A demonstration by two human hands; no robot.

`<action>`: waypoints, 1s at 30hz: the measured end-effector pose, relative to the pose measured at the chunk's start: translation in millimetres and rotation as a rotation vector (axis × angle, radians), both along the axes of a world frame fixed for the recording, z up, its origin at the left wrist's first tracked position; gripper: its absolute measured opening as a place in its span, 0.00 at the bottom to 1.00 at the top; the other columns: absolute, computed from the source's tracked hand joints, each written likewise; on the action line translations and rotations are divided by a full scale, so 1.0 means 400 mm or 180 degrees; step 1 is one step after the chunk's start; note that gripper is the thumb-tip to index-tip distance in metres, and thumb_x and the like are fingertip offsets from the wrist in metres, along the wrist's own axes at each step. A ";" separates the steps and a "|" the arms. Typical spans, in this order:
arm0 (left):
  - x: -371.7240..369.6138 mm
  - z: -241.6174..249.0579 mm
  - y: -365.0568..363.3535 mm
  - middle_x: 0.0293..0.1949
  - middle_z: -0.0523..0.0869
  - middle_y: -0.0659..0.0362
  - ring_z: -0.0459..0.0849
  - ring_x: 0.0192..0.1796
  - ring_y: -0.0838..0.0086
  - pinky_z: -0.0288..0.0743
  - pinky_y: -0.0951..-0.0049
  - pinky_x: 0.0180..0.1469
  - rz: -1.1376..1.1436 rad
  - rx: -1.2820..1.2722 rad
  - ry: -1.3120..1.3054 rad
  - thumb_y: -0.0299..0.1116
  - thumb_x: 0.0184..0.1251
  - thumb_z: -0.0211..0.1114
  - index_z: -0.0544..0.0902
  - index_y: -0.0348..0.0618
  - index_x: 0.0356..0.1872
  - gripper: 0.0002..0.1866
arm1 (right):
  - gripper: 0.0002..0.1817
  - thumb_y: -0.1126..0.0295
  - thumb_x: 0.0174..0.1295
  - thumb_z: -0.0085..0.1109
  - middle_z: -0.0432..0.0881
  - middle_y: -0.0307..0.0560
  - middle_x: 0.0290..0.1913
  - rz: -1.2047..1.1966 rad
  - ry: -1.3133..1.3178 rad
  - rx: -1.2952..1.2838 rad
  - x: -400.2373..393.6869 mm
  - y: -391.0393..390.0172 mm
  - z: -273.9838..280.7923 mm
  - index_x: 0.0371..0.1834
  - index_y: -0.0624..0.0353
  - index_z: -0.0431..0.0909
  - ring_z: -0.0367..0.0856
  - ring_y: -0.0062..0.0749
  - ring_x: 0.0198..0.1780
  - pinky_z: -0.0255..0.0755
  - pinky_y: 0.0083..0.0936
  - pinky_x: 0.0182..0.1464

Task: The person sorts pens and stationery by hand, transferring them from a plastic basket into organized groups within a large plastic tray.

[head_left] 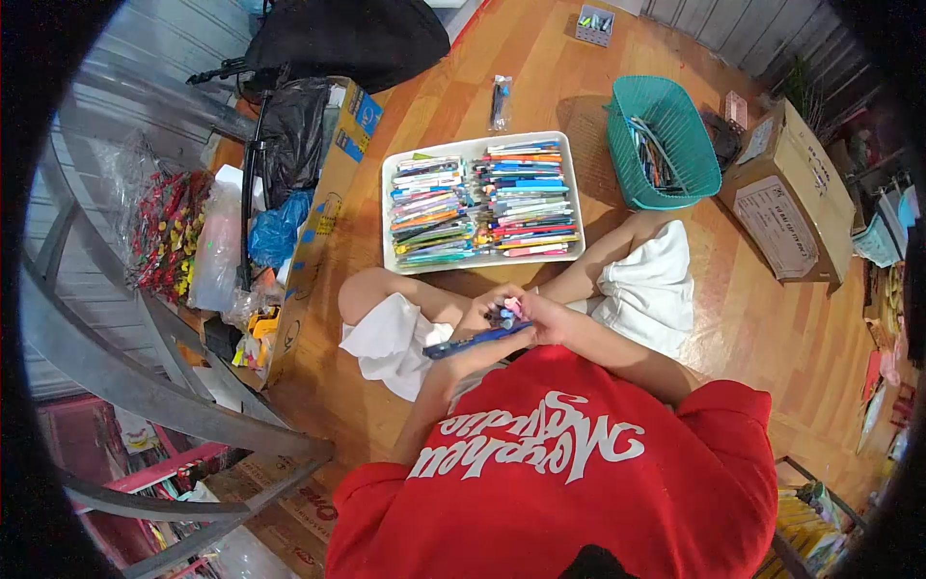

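Note:
My two hands meet over my lap, with fingers closed around a small bunch of pens point(506, 315), one of them with a pink end. My left hand point(479, 311) cups the bunch from the left, and my right hand point(546, 320) presses against it from the right. A long dark-blue pouch-like item point(473, 341) lies across my left wrist, its right end reaching under my right hand. In front of my crossed legs is a white tray point(388, 232) holding two columns of stacked pens point(526, 198) in many colours.
A teal basket point(666, 198) with some pens stands right of the tray. Beyond the tray lie a clear-wrapped pack point(501, 101) and a small grey bin point(594, 25). Cardboard boxes point(791, 207) stand at right, and a curved metal frame point(164, 386) rises at left.

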State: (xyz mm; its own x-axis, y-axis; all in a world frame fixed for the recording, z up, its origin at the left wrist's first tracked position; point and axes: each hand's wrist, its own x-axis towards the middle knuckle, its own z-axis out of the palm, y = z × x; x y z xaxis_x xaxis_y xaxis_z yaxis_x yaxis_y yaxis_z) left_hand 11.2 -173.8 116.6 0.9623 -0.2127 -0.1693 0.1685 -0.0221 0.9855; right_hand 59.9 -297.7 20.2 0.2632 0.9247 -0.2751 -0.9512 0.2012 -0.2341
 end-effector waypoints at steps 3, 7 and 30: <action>0.002 0.005 -0.006 0.29 0.76 0.68 0.71 0.33 0.90 0.66 0.87 0.33 0.0090 -0.0170 0.0299 0.29 0.59 0.66 0.76 0.40 0.35 0.07 | 0.10 0.66 0.69 0.43 0.78 0.37 0.43 0.0040 0.0114 -0.0113 -0.001 0.001 0.003 0.49 0.53 0.71 0.79 0.22 0.42 0.78 0.23 0.42; 0.004 -0.014 -0.011 0.31 0.78 0.64 0.75 0.34 0.84 0.70 0.82 0.37 0.0275 0.0083 0.0157 0.30 0.60 0.66 0.76 0.38 0.36 0.09 | 0.11 0.61 0.68 0.46 0.79 0.36 0.41 0.0237 0.0470 0.0409 0.010 -0.009 0.003 0.46 0.52 0.72 0.80 0.22 0.40 0.79 0.24 0.40; 0.097 -0.165 -0.056 0.37 0.78 0.61 0.80 0.38 0.80 0.77 0.78 0.36 0.1520 -0.1554 0.0399 0.33 0.70 0.55 0.71 0.40 0.50 0.12 | 0.32 0.39 0.64 0.41 0.78 0.51 0.48 0.0160 0.0220 -0.0987 0.053 -0.091 0.002 0.53 0.58 0.71 0.79 0.41 0.46 0.72 0.44 0.52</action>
